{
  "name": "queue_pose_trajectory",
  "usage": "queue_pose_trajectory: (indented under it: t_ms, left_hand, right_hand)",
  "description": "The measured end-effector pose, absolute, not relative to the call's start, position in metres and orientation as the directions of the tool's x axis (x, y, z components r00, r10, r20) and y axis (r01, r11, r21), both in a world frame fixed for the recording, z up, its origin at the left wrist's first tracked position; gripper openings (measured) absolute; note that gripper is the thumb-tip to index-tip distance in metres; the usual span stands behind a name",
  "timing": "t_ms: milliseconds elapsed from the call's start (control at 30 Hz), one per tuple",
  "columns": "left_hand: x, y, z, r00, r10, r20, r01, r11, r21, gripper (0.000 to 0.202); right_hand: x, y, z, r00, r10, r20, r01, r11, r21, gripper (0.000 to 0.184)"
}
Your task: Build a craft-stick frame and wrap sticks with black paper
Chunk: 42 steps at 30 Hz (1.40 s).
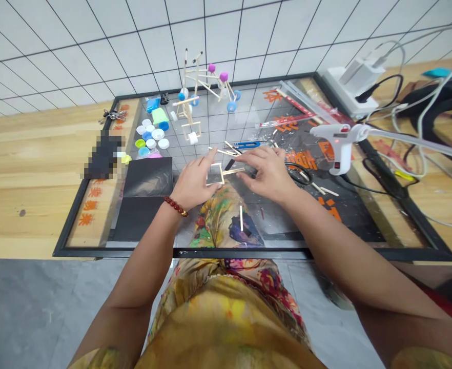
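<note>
Inspecting a small rectangular frame of thin wooden sticks [215, 174], located at centre of the frame on a glass-topped work board [249, 252]; its sticks appear joined at the corners, with one longer stick projecting to the right; the left hand [193, 182] is open, fingers spread, their tips at the upper left of the rectangle; the right hand [266, 171] is likewise open, fingertips just beside the projecting stick; neither hand is closed around it; loose sticks [226, 151] lie just above; blue-handled scissors [245, 145] sit beyond them; a white hot glue gun [335, 143] stands at right; a stick model with pink and blue wheels [206, 82] stands at upper centre.
</note>
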<state>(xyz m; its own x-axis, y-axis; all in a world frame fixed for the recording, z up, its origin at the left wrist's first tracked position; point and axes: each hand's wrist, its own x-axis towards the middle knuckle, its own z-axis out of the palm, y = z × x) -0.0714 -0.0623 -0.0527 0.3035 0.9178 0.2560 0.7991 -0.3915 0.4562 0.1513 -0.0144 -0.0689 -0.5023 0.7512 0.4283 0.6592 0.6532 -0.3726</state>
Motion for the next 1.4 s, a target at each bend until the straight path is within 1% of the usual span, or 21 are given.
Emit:
queue_pose_trajectory:
  t_ms: [267,533,633,700,767,867,933,1033,1167,1300,1400]
  left_hand:
    - [-0.071,-0.062,-0.053,0.283,0.922,0.264,0.805,-0.378,0.458,0.088]
    - [-0.070,-0.063,-0.050,0.256,0.947,0.194,0.857,-0.315,0.407,0.086]
    - [-0.071,-0.063,-0.051,0.265,0.947,0.182,0.855,-0.318,0.409,0.087]
    - [-0.071,-0.063,-0.051,0.267,0.945,0.187,0.849,-0.322,0.419,0.089]
    - [-0.072,-0.063,-0.050,0.248,0.942,0.225,0.840,-0.325,0.435,0.087]
    - [-0.072,-0.063,-0.049,0.189,0.919,0.345,0.824,-0.340,0.453,0.072]
    - [-0.072,-0.064,-0.047,0.141,0.886,0.442,0.815,-0.357,0.457,0.059]
    - [-0.072,-0.064,-0.044,0.077,0.826,0.558,0.803,-0.384,0.456,0.042]
    - [-0.071,-0.064,-0.041,0.015,0.789,0.614,0.798,-0.379,0.468,0.028]
    - [-0.070,-0.065,-0.040,-0.012,0.779,0.626,0.777,-0.388,0.497,0.024]
    - [-0.068,-0.065,-0.041,-0.007,0.767,0.642,0.753,-0.418,0.508,0.023]
  right_hand:
    - [0.153,-0.013,-0.068,-0.481,0.767,0.424,0.662,0.635,-0.398,0.035]
    - [0.152,-0.014,-0.069,-0.465,0.778,0.421,0.674,0.620,-0.402,0.031]
    - [0.155,-0.013,-0.064,-0.466,0.781,0.416,0.680,0.617,-0.396,0.031]
    - [0.160,-0.013,-0.058,-0.494,0.762,0.420,0.660,0.642,-0.389,0.029]
    - [0.165,-0.015,-0.051,-0.580,0.708,0.403,0.586,0.706,-0.397,0.025]
    - [0.170,-0.022,-0.041,-0.788,0.529,0.316,0.356,0.810,-0.466,0.020]
    - [0.169,-0.028,-0.037,-0.879,0.401,0.259,0.226,0.828,-0.514,0.022]
    - [0.163,-0.037,-0.036,-0.936,0.290,0.202,0.142,0.831,-0.538,0.029]
    - [0.160,-0.041,-0.037,-0.957,0.223,0.185,0.073,0.805,-0.589,0.029]
    - [0.160,-0.041,-0.039,-0.966,0.183,0.184,0.035,0.794,-0.607,0.028]
    - [0.159,-0.042,-0.038,-0.970,0.184,0.158,0.054,0.801,-0.596,0.026]
